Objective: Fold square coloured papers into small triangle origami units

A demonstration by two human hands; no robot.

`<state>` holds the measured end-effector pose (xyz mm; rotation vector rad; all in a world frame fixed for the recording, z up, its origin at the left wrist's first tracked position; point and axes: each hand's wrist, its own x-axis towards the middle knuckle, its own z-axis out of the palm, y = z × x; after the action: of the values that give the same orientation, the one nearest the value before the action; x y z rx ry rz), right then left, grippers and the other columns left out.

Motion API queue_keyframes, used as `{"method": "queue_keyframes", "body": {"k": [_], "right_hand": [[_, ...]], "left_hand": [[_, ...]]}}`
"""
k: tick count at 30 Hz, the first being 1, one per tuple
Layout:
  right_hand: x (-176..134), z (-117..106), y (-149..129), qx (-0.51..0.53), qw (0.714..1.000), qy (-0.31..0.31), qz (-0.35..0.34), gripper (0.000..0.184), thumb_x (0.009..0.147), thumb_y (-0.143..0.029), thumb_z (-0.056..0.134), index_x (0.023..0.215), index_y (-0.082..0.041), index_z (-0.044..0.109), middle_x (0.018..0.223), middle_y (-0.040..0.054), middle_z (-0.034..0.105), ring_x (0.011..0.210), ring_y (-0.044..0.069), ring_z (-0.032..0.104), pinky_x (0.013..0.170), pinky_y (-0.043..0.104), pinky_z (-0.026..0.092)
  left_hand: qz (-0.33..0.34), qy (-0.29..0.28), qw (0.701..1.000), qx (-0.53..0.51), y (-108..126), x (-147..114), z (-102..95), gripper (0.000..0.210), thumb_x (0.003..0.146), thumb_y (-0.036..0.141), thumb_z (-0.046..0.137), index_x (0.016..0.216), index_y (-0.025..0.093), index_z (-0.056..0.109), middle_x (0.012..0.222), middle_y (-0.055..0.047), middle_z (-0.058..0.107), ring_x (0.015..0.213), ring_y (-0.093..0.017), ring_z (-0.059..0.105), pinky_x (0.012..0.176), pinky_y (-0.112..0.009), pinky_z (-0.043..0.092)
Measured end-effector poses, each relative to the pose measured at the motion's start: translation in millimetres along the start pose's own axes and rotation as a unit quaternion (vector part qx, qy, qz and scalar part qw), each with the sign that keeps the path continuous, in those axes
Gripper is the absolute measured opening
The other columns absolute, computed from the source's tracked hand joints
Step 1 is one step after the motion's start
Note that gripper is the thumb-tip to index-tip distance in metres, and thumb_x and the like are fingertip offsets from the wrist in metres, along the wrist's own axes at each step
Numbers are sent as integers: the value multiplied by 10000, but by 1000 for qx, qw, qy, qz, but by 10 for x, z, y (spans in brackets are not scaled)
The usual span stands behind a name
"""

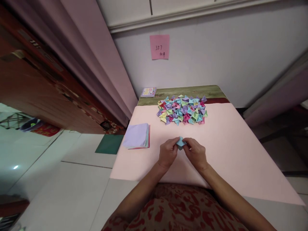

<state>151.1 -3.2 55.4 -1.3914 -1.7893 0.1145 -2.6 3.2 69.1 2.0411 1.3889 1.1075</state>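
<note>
Between my two hands, a little above the table's near half, is a small light-blue folded paper piece (181,142). My left hand (167,152) pinches its left side between thumb and fingers. On its right side, my right hand (196,152) grips it the same way. The fingertips cover both ends of the piece, so only its middle shows. Beyond my hands lies a wide pile of folded paper pieces (182,110) in blue, purple, pink, yellow and green. Left of my hands rests a stack of square paper sheets (136,136), with a lilac sheet on top.
A pink cover (231,154) lies over most of the table, whose green wood-grain top (204,91) shows at the back. A small packet (148,92) sits at the far left corner. A pink note (159,47) is stuck to the wall. At left are a curtain and a wooden door.
</note>
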Motion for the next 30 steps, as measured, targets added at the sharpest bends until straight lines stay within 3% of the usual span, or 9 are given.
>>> {"method": "queue_keyframes", "body": {"k": [5,9,13,19,25,27,30], "right_hand": [[-166,229,236,15,995,-93,24,194,838,-157,484,957,-204,630,830,21,693,677,150,633,640,251,468],[-272,264,332,-42,989,-140,-11,193,838,-159,528,972,-212,657,942,41,706,786,162,648,652,241,452],[-322,209,381,-70,983,-156,-60,221,861,-164,537,1030,-218,669,1012,52,706,897,185,641,761,268,462],[-373,166,438,-62,982,-141,-105,197,913,-207,526,1009,-223,697,972,58,711,851,186,636,780,299,459],[-386,99,436,-40,974,-177,-139,212,943,-258,523,1030,-236,715,936,70,692,856,191,617,784,315,456],[-389,86,427,-41,974,-182,-128,218,945,-263,520,1025,-243,721,921,68,684,835,186,609,771,308,455],[-382,79,406,-27,980,-188,-67,189,930,-290,550,963,-243,730,870,49,672,795,173,610,715,282,451]], "left_hand": [[36,-55,992,106,-380,-101,174,365,857,72,472,1130,223,661,1035,-61,686,984,-175,639,872,-322,541],[93,-94,970,206,-522,-199,216,276,886,126,489,1081,206,668,991,-82,662,940,-200,617,832,-338,524],[150,-122,949,249,-530,-243,188,256,908,149,462,1090,180,640,964,-96,642,876,-218,591,784,-362,497],[181,-171,937,245,-498,-247,107,263,944,183,415,1142,175,588,989,-107,619,921,-224,579,822,-380,473],[214,-183,928,246,-484,-270,37,242,948,200,441,1129,159,596,1028,-119,612,949,-235,559,834,-389,452],[203,-182,931,242,-475,-299,44,212,946,172,442,1046,176,629,974,-102,618,911,-222,559,810,-373,448],[133,-168,952,220,-449,-336,85,177,935,182,477,936,189,653,881,-75,611,862,-207,553,770,-347,448]]}}
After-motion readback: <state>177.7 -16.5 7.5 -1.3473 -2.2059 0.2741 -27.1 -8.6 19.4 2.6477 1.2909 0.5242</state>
